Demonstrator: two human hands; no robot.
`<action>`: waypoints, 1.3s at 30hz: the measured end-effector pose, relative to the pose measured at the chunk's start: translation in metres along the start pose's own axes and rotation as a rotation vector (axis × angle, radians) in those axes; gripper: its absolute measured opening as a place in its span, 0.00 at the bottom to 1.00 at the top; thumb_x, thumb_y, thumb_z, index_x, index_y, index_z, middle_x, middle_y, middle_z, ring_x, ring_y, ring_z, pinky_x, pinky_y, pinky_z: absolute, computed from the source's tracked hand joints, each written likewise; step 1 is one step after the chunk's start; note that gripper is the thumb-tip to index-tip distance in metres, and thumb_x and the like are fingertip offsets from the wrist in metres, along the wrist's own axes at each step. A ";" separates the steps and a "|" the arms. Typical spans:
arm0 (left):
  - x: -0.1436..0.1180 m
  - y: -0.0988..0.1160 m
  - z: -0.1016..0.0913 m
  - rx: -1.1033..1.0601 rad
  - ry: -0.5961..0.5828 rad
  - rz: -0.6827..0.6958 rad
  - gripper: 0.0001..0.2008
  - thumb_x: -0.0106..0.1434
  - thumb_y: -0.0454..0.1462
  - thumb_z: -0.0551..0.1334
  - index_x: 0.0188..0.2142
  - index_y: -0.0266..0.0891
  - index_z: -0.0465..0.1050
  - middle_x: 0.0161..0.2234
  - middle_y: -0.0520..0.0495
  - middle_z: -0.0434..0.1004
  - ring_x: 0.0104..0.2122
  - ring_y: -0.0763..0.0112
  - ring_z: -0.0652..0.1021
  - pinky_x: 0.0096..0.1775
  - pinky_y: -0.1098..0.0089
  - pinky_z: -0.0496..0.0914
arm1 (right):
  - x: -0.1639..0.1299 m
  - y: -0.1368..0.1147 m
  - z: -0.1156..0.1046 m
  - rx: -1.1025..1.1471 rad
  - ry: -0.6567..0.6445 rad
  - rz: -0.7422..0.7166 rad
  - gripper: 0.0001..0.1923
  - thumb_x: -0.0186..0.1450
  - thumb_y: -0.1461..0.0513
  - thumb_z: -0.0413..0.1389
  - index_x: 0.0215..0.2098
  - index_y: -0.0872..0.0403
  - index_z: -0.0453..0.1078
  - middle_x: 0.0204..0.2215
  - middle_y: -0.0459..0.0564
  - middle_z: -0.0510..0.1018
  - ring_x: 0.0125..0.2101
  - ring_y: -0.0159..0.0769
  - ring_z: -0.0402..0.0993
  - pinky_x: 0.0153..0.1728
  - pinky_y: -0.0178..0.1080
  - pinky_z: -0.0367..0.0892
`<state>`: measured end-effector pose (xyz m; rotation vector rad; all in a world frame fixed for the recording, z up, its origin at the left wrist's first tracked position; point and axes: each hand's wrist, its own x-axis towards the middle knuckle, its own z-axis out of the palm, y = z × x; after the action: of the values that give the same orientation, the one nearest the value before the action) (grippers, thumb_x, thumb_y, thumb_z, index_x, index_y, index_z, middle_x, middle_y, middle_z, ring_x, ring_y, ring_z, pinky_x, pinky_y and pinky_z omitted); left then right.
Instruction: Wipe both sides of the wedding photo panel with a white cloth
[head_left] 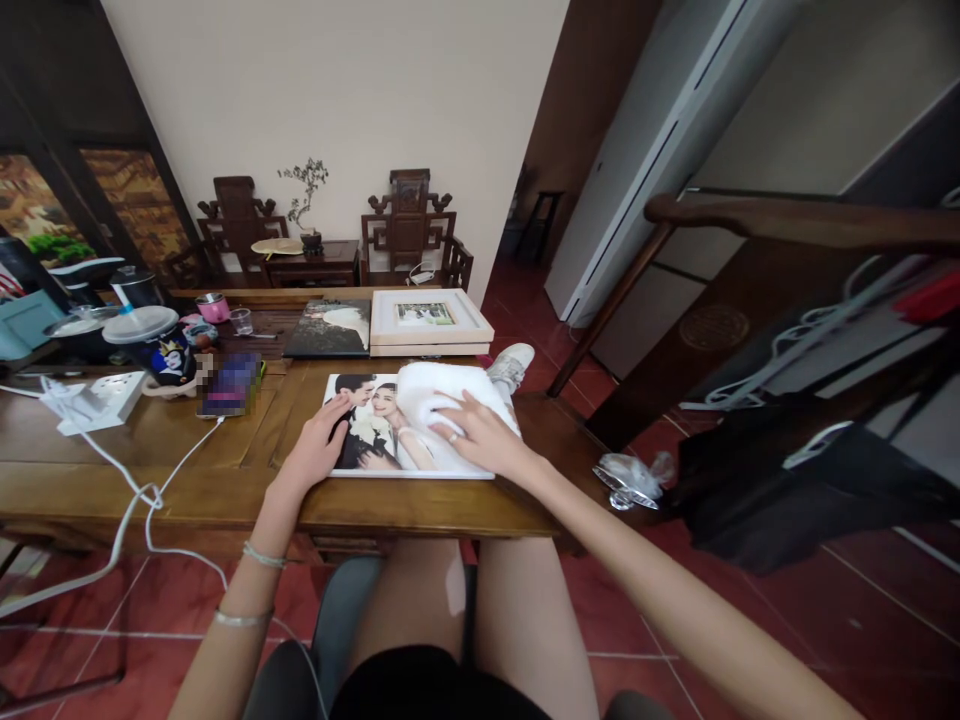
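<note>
Pressing a white cloth [442,400] onto a photo album [375,425], the right hand [480,432] lies fingers spread, grasping nothing. The left hand [319,445] rests flat and released on the album's left edge. The album lies at the near edge of the wooden desk [187,470]; behind it stand a second album [330,328] and a framed picture [429,320].

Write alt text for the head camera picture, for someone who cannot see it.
A seated person presses a white cloth with the right hand onto a printed photo lying on a wooden table, while the left hand rests on the photo's left edge.
</note>
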<state>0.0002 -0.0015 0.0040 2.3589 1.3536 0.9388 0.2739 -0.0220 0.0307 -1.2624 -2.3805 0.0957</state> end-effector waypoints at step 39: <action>-0.004 0.006 -0.003 0.023 0.021 -0.028 0.23 0.63 0.45 0.55 0.55 0.39 0.68 0.57 0.43 0.66 0.60 0.60 0.62 0.60 0.56 0.57 | 0.048 -0.014 0.016 0.035 0.004 0.080 0.16 0.69 0.60 0.44 0.46 0.53 0.72 0.53 0.55 0.72 0.52 0.45 0.66 0.54 0.49 0.52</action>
<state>0.0011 -0.0080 0.0080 2.3471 1.4082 0.9483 0.2330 0.0108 0.0368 -1.3400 -2.3145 0.1587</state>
